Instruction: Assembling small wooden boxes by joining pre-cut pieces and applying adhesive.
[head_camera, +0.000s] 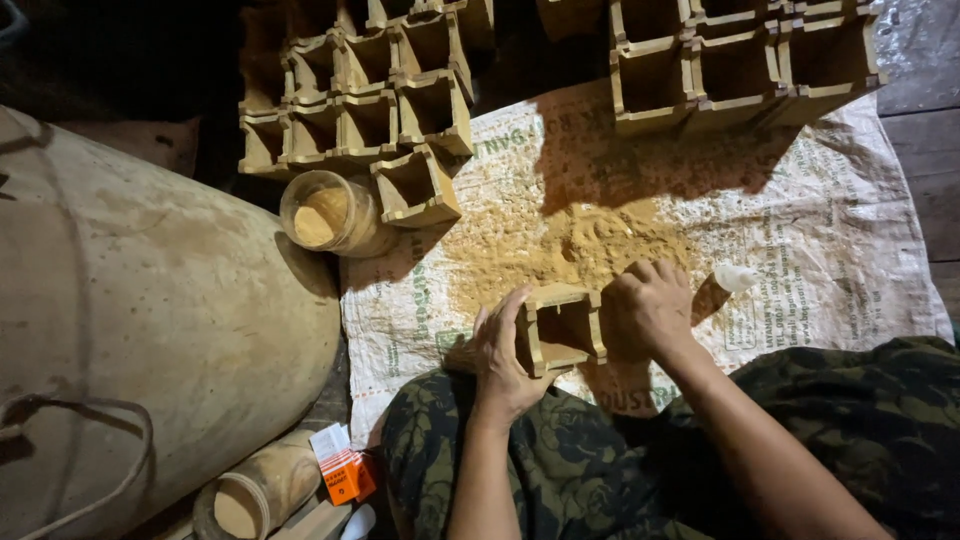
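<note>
A small square hollow box (560, 328) of tan clay or wood lies on a printed white woven sack (820, 230) in front of my knees. My left hand (500, 355) rests flat against the box's left side, fingers spread. My right hand (648, 305) is closed in a fist against the box's right side; whether anything is inside the fist is hidden. A heap of yellow-brown powder (580, 248) is spread on the sack just beyond the box.
Several matching square boxes stand in rows at the back left (370, 100) and back right (740, 65). A clear jar (325, 213) of powder lies beside them. A large tan sack (140, 320) fills the left. An orange packet (345, 472) and a wooden cylinder (260, 490) lie below.
</note>
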